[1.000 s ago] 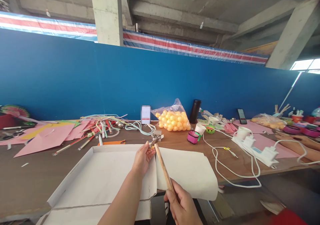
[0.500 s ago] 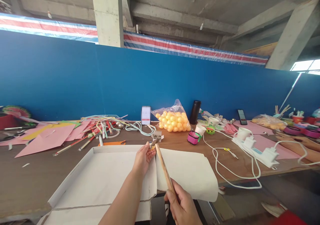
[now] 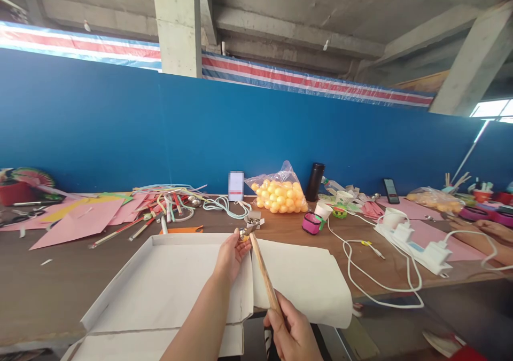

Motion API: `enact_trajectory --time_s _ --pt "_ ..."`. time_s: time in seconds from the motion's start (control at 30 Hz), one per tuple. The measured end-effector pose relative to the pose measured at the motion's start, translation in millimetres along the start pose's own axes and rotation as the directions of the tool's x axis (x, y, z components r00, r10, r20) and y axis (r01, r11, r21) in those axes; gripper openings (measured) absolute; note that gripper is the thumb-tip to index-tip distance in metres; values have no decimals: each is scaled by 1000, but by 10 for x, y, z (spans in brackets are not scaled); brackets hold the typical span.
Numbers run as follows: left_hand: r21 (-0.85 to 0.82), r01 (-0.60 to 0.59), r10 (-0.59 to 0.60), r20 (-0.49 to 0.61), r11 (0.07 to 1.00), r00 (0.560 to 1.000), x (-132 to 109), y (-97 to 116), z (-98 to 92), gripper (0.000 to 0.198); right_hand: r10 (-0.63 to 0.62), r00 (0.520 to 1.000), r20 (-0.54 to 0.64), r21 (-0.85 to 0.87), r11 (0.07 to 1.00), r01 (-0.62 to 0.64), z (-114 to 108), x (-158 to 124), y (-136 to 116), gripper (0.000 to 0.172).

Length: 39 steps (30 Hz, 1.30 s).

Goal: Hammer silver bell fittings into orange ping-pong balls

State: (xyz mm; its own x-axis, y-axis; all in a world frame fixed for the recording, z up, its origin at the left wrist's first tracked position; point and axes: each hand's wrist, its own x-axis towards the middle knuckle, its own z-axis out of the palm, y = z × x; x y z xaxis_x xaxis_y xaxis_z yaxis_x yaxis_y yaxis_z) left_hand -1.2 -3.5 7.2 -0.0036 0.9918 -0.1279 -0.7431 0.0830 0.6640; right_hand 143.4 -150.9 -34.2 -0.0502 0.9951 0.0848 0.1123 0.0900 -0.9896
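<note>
The person's right hand point(image 3: 292, 326) is gripping the lower part of a wooden handle point(image 3: 264, 275), its grip closed with the thumb lying along the wood, and the handle is slanting up and leftward until its far end is sitting just beside the fingers of the left hand point(image 3: 231, 257). That left hand is reaching forward over the white cardboard box point(image 3: 176, 281), its grip nearly closed, pinching a small silvery piece point(image 3: 242, 233) between thumb and fingertips while the lower fingers are curling loosely. A greyish metal part is showing at the top of the handle, but it is too small to tell exactly how it is meeting the silvery piece. Just beyond, a little open box point(image 3: 254, 221) of shiny bits is standing on the desk point(image 3: 36, 297). The cardboard box is lying open, with a white flap point(image 3: 300, 275) spreading to the right under the handle. Farther back, a clear bag of orange balls point(image 3: 282, 194) is resting between an upright phone point(image 3: 236, 186) and a black bottle point(image 3: 315, 181). Pink paper point(image 3: 80, 225) is lying to the left, and a white power strip point(image 3: 417, 254) is sitting to the right, near another person's hands point(image 3: 481, 234).
</note>
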Motion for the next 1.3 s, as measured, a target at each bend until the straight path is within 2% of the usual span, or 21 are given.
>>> enact_trajectory --time_s 0.23,0.53,0.83,1.3 --pt "-20 27 -27 -7 999 1000 -28 31 9 23 -34 999 -24 22 999 35 -25 -22 14 62" --pt "-19 5 -5 22 1000 1000 -16 8 5 19 -36 999 -13 -23 999 36 30 -4 133 65" --pt "5 -21 21 24 1000 999 1 -11 -2 17 18 1000 -15 35 999 -17 28 -5 90 66" --pt "8 -46 46 29 999 999 -4 -16 0 17 -8 1000 -9 6 1000 8 19 -1 111 63"
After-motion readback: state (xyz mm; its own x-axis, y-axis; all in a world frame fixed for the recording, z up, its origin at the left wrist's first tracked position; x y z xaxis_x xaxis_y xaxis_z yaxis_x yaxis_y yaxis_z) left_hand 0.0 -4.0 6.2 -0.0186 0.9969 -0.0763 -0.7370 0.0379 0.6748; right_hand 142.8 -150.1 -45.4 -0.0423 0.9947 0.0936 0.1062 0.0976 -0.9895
